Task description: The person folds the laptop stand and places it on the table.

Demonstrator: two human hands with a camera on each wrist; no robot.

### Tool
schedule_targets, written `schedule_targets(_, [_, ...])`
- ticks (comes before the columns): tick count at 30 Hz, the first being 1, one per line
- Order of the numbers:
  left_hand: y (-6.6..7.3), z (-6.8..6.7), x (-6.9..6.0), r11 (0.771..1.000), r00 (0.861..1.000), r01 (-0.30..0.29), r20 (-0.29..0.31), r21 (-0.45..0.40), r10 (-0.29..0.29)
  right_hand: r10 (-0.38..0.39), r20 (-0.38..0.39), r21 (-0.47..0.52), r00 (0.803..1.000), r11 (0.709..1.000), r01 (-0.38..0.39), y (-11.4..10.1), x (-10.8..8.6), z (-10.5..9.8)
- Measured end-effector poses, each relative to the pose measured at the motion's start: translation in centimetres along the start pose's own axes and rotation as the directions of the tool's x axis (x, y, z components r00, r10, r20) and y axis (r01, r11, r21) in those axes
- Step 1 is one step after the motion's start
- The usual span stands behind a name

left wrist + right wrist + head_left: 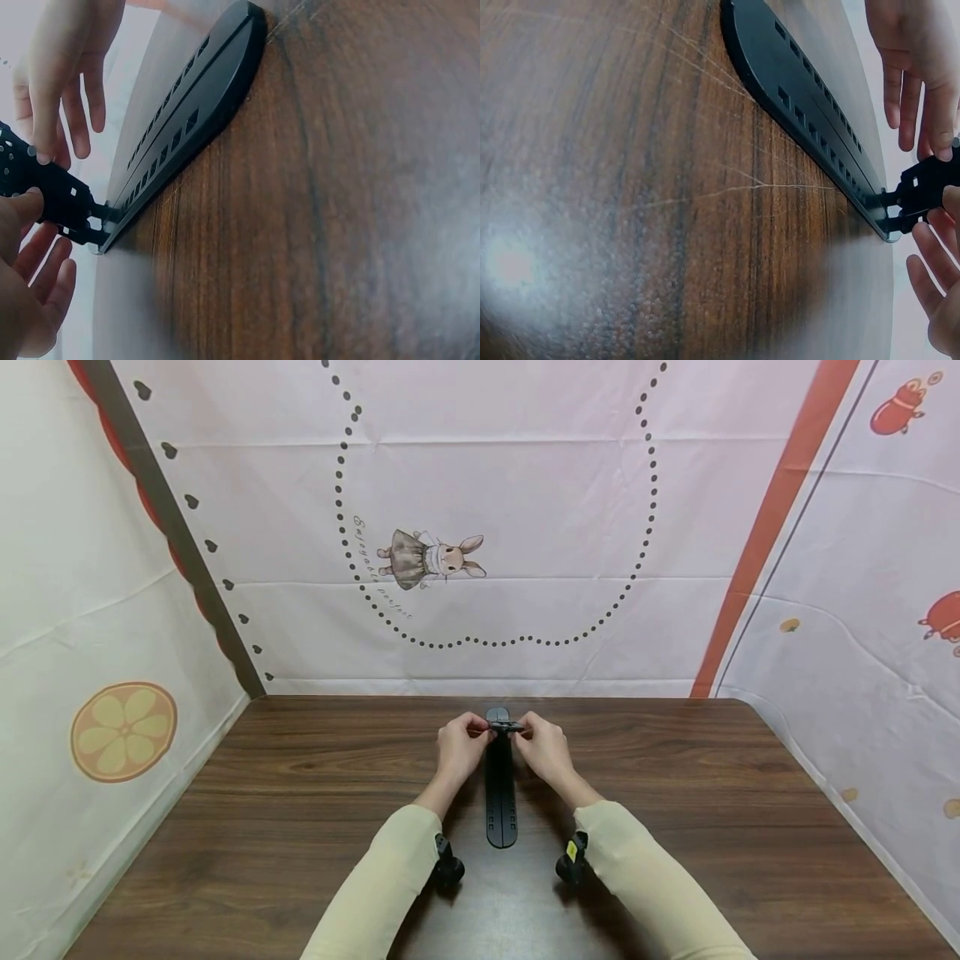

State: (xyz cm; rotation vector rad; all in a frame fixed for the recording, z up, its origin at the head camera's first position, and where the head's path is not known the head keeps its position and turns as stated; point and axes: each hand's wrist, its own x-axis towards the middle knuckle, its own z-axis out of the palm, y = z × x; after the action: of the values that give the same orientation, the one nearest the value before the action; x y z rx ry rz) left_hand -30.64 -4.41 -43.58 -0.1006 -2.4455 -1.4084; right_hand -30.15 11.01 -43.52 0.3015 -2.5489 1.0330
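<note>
A long black plastic strip [501,793] with rounded ends and rows of slots lies lengthwise on the table. At its far end stands a black perforated plate [64,196], whose two prongs meet the strip in both wrist views. My left hand [459,747] pinches the plate's left side between thumb and fingers. Opposite it, my right hand [546,750] pinches the right side. In the right wrist view, part of the plate [928,186] runs out of frame. Whether the prongs are seated in the strip's slots cannot be told.
The brown wood-grain table [337,768] ends just behind the strip's far end. A printed white cloth [525,527] hangs behind it and along both sides. Each sleeved forearm carries a small black wrist camera [448,867].
</note>
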Motion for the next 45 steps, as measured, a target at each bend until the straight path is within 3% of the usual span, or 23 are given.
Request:
schedule_targets(9, [0.0, 0.2, 0.3, 0.999, 0.998, -0.022, -0.062, 0.045, 0.025, 0.03, -0.037, -0.019, 0.999, 0.999, -0.031, -0.1, 0.4, 0.0])
schedule_targets(17, [0.0, 0.2, 0.5, 0.999, 0.997, -0.048, -0.058, 0.02, 0.05, 0.06, -0.019, 0.016, 0.998, 0.998, -0.059, 0.0, 0.5, 0.0])
schedule_targets(24, [0.0, -0.2, 0.4, 0.998, 0.999, -0.055, 0.001, -0.019, 0.055, 0.055, -0.004, 0.025, 0.999, 0.998, -0.054, 0.1, 0.5, -0.1])
schedule_targets(37, [0.3, -1.0, 0.3, 0.998, 0.995, -0.062, 0.079, -0.003, 0.062, 0.031, 0.057, 0.039, 0.998, 0.999, -0.033, 0.0, 0.3, -1.1])
schedule_targets(45, [0.6, -1.5, 0.2, 0.997, 0.99, -0.072, 0.122, 0.011, 0.07, -0.049, 0.071, 0.065, 0.996, 0.997, 0.044, 0.0, 0.3, -1.5])
